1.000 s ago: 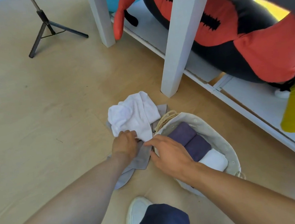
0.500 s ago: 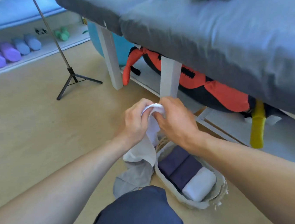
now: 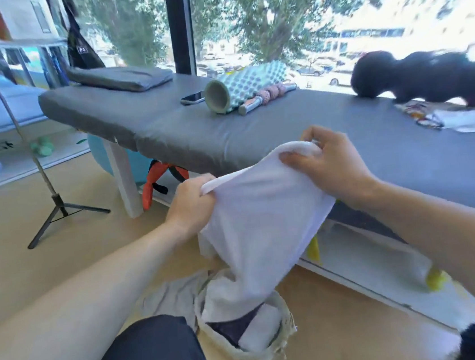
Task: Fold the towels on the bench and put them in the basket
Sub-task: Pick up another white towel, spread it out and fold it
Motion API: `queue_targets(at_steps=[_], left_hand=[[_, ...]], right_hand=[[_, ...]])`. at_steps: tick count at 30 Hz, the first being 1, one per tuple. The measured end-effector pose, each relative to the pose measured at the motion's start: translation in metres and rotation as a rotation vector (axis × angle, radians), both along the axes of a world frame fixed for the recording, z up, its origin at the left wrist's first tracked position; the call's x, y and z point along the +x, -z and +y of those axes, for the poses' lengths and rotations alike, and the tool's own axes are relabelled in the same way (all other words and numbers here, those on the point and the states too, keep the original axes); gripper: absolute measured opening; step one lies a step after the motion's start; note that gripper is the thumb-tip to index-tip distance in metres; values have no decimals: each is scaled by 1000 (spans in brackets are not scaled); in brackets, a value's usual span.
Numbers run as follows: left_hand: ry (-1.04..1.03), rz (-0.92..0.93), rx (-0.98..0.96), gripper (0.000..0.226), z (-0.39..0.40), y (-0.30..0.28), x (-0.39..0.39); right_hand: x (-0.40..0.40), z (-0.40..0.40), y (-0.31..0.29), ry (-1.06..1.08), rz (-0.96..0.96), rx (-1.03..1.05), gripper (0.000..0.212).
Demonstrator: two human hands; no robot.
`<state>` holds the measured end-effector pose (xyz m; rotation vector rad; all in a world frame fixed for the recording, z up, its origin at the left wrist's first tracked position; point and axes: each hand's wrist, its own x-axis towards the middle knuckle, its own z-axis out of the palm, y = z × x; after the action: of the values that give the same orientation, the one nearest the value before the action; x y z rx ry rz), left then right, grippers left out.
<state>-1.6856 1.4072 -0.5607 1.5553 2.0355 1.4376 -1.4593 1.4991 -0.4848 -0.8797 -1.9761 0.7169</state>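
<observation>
Both hands hold a white terry towel (image 3: 265, 230) up in front of the grey padded desk (image 3: 165, 131): left hand (image 3: 190, 204) and right hand (image 3: 326, 163) each have fingers clenched on its top edge. Its lower end hangs over the pale woven basket (image 3: 281, 340) (perhaps touching the folded towels inside).

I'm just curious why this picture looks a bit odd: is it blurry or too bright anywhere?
In the head view, the window behind the bench is overexposed, and the trees outside smear from motion blur; the dark shape on the bench's right end is blurred too. The white towel and both hands, left and right, stay fairly sharp. Straight edges bow from the wide-angle lens.
</observation>
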Motion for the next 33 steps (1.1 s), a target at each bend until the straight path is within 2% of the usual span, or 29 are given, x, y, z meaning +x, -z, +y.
queue_targets(at_steps=[3,7,8,10,12,14,16,18,19,21,24,27,30,31,33], left_hand=[[196,-99,-57,27,14,-35,27],[665,-223,-200,45,35,-83,81],[753,-234,-225,42,39,-94,98],[810,-188,-224,29,49,-111,125],[825,-149,-214,26,63,-118,141],[817,-157,-213,30,74,-120,152],[769,-261,-176,29,82,-124,159],[682,-438,-118,22,90,-128,164],[619,-463,-86,21,95,-130,163],[472,-385,-49,21,110,-128,154],[334,-308,-29,21,125,-122,131],[254,-230,-1,26,140,-115,108],[170,-196,-33,22,158,-105,89],[148,-181,-41,21,163,-102,85],[72,-138,-45,28,174,-97,74]], right_hand=[[38,1,-33,52,-39,52,31],[59,-7,-64,-13,-215,91,34],[62,-8,-67,-45,-238,77,31],[70,-9,-71,-72,-201,19,28],[81,-7,-70,-42,-94,-61,40],[98,2,-63,15,-22,-155,57],[118,10,-50,-12,-68,-281,66],[137,14,-35,-116,-101,-452,59],[144,14,-31,-147,-106,-513,50],[158,18,-26,-178,-146,-585,43],[180,30,-28,-221,-291,-658,53],[206,40,-33,-264,-361,-735,53],[235,49,-40,-283,-460,-803,37],[245,52,-43,-284,-515,-821,39],[267,61,-51,-235,-624,-868,56]])
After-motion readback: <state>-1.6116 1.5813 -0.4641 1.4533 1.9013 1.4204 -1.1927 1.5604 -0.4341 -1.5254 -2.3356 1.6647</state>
